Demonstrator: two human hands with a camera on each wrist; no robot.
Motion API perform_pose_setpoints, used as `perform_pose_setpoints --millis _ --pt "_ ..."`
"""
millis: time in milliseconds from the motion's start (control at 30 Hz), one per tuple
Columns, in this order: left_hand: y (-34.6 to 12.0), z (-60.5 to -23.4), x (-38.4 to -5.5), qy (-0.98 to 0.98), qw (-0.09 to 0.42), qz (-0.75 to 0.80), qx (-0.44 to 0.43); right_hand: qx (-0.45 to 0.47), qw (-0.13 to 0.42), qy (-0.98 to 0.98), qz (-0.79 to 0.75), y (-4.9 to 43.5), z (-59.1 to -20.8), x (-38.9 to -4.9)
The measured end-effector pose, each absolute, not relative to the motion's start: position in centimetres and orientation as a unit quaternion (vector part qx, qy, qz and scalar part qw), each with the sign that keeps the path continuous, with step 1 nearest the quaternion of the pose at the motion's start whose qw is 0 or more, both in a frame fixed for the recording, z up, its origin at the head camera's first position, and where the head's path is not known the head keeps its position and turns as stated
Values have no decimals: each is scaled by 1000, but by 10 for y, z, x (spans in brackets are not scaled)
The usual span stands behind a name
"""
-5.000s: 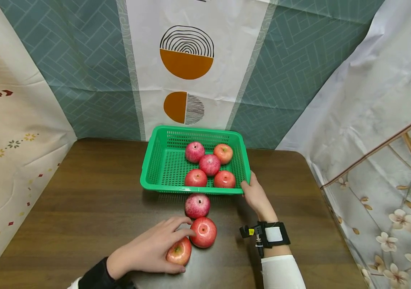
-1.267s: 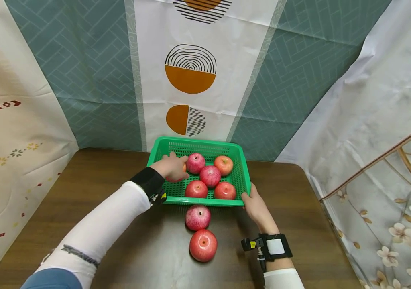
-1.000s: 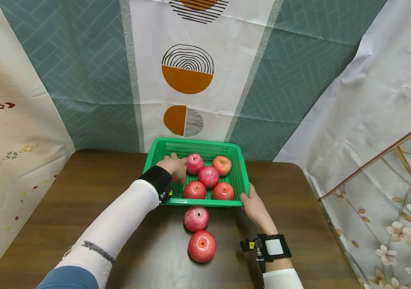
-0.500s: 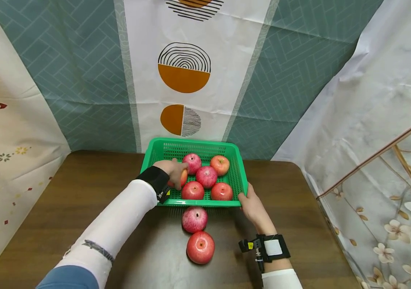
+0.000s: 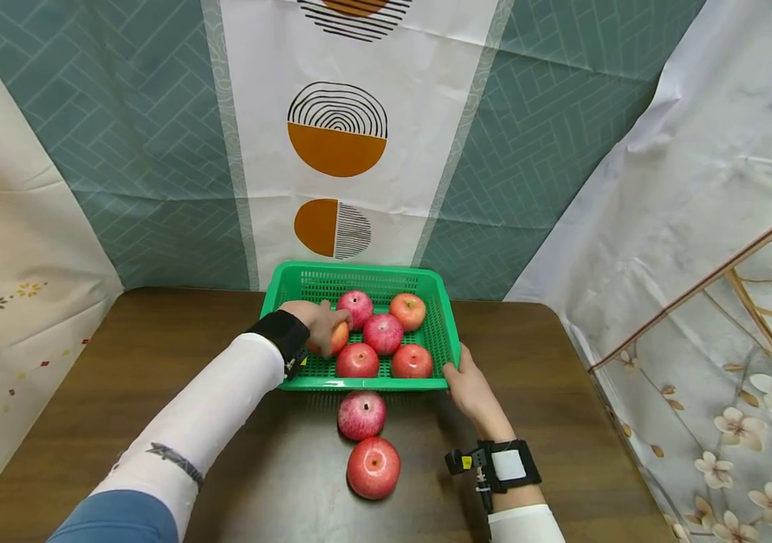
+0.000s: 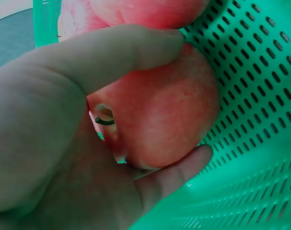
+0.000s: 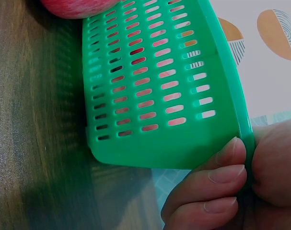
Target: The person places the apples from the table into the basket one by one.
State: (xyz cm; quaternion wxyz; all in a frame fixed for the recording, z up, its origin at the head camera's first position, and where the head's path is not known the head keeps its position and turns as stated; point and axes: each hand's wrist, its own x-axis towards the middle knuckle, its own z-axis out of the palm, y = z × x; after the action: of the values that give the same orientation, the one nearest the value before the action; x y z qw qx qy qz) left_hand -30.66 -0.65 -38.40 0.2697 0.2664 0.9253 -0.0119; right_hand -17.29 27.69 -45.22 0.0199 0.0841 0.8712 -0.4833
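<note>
Inside the left part of the green basket [image 5: 359, 385], my left hand [image 5: 316, 320] grips an apple [image 5: 339, 337]. The left wrist view shows thumb and fingers curved round this apple [image 6: 169, 110], its stem toward the palm. Several more apples [image 5: 383, 334] lie in the basket's middle and right. My right hand [image 5: 470, 385] pinches the basket's near right corner; the right wrist view shows curled fingertips [image 7: 226, 173] on the outer wall and the thumb side over the rim. Two apples sit on the table before the basket: a darker speckled one [image 5: 362, 415] and a smooth red one [image 5: 373, 467].
The brown wooden table [image 5: 176, 339] runs back to a patterned cloth wall [image 5: 176, 151]. White floral cloth [image 5: 718, 339] hangs along the right edge, and a cream cloth [image 5: 6, 264] along the left.
The left hand brought an apple from the table's front into the basket's left side over five seconds. Lately it shifted slightly within the basket, still on the apple. The right hand stays on the corner.
</note>
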Motion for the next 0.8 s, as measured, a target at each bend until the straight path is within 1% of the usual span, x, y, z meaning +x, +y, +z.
perform_pose_setpoints --millis 433,633,800 --pt "4 -385 -302 935 228 -53 267 80 9 879 -469 278 -452 -175" --pt "6 -384 -301 936 223 -46 268 79 7 879 -470 279 -452 -175" --pt "3 -385 -299 935 228 -47 269 80 12 878 -472 279 -455 -173"
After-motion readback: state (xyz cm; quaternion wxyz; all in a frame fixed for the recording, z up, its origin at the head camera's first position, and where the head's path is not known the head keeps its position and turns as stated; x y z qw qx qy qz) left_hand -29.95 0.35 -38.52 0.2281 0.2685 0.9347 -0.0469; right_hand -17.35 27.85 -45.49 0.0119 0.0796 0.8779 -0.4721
